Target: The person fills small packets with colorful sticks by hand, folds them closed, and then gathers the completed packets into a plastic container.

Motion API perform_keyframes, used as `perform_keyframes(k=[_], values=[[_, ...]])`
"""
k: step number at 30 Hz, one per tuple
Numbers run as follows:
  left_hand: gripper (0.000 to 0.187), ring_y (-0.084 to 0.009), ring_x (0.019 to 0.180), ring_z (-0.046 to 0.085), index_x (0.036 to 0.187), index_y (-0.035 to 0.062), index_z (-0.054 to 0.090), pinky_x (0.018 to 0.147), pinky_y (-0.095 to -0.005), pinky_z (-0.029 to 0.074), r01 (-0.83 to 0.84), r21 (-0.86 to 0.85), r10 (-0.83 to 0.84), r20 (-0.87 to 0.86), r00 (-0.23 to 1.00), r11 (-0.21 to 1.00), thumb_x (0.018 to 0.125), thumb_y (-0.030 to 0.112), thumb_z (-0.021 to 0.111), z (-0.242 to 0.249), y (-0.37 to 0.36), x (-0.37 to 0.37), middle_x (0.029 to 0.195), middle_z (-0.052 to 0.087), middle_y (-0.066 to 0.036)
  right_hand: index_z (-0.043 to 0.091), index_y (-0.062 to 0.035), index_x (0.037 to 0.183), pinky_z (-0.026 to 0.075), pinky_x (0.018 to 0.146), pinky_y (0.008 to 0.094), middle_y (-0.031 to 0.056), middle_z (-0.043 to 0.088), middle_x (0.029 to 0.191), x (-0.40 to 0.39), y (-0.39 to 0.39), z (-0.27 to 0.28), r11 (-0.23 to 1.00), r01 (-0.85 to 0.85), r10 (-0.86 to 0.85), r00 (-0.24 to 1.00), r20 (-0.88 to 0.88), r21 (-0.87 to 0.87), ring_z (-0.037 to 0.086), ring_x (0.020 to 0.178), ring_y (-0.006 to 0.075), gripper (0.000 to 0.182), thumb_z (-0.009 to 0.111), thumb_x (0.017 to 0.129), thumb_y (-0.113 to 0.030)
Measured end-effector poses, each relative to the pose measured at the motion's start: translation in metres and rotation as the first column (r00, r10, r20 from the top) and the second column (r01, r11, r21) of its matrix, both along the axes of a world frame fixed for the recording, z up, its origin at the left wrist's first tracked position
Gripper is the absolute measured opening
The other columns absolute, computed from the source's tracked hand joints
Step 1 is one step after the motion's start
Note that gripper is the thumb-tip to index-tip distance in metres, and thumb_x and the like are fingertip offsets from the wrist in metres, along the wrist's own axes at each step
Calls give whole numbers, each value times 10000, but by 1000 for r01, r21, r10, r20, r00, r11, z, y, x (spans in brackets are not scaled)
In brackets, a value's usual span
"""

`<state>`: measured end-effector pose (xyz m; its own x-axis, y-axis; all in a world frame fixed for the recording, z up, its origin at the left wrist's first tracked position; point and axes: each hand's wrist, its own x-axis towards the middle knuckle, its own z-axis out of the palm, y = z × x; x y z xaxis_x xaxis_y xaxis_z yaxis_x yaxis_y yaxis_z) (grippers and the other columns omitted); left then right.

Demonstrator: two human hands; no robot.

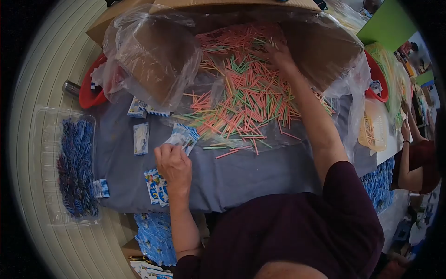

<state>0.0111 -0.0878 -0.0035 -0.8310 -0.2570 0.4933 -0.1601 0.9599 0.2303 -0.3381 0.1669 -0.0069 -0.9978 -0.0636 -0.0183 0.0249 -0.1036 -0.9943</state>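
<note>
My left hand (174, 166) is closed on a small blue-and-white packet (186, 136) above the grey cloth (223, 176). My right hand (278, 55) reaches into the far part of a spread of pink, green and yellow sticks (251, 93); its fingers are partly spread among the sticks, and whether they pinch any is too small to tell. The sticks spill from a plastic-lined cardboard box (320, 51) onto the cloth. Other packets lie near my left hand: one (141, 139) to its left and several overlapping (155, 187) below it.
At the left, a clear tray (44, 167) holds dark blue strips, with a packet (101, 188) at its edge. Red basins (88, 88) flank the box. A yellow basket (374, 125) stands at the right. Another person (418, 162) is at the far right.
</note>
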Motion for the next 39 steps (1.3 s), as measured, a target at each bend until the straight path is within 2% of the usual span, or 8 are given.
perform_keyframes(k=[3,9,12,19,21,24,30,39], values=[[141,-337,858,583,919,17,699,745,-441,486,-43,48,38,108,993,998,786,60,680,-6,4,5,882,592,-130,576,-68,1299,538,788,411,168,704,1038,4,13,20,759,126,237,860,-452,639,687,944,279,452,670,922,-297],[117,-345,858,590,898,16,699,756,-453,484,-27,129,2,193,981,991,837,108,658,8,2,11,892,619,-126,659,-86,1156,529,871,428,176,681,1099,-33,17,2,266,4,698,688,-196,964,660,1022,329,342,640,915,-329],[88,-338,856,598,860,18,701,755,-447,486,-43,169,18,141,990,985,811,86,674,1,-5,9,875,632,-124,658,-80,1170,531,870,427,181,677,1088,-4,-6,18,-25,117,586,806,-80,993,657,1005,345,359,643,903,-320],[102,-339,822,603,847,20,703,734,-443,486,-22,210,20,9,1000,977,748,46,709,-1,-6,11,847,641,-120,678,-51,1111,549,817,440,176,702,961,5,1,35,248,31,418,898,-136,968,680,935,338,316,649,907,-290],[115,-340,827,602,865,29,710,737,-441,486,-17,147,13,30,999,989,754,57,710,-1,-5,11,845,644,-120,688,-22,967,562,718,408,123,691,834,-3,11,22,789,-28,244,931,-272,613,698,874,251,253,609,954,-262],[132,-340,842,602,889,40,718,759,-435,491,-70,200,46,123,991,977,760,64,705,2,-6,10,856,646,-120,669,-12,1021,532,679,343,77,676,901,3,27,23,959,-219,232,971,-57,180,662,822,190,191,591,970,-178],[159,-338,859,601,930,39,723,790,-441,491,-32,117,16,136,991,993,777,74,695,6,-4,10,870,632,-121,559,-88,1055,303,436,212,-14,490,677,36,28,21,785,-274,382,920,86,-556,408,519,73,92,573,976,-134],[183,-266,817,628,959,-34,703,744,-352,497,120,556,-55,-131,990,823,779,-1,714,23,8,8,855,648,-122,580,-80,1091,242,427,253,-68,303,580,66,23,26,672,-384,447,892,-67,-633,277,467,57,214,539,1017,-277]])
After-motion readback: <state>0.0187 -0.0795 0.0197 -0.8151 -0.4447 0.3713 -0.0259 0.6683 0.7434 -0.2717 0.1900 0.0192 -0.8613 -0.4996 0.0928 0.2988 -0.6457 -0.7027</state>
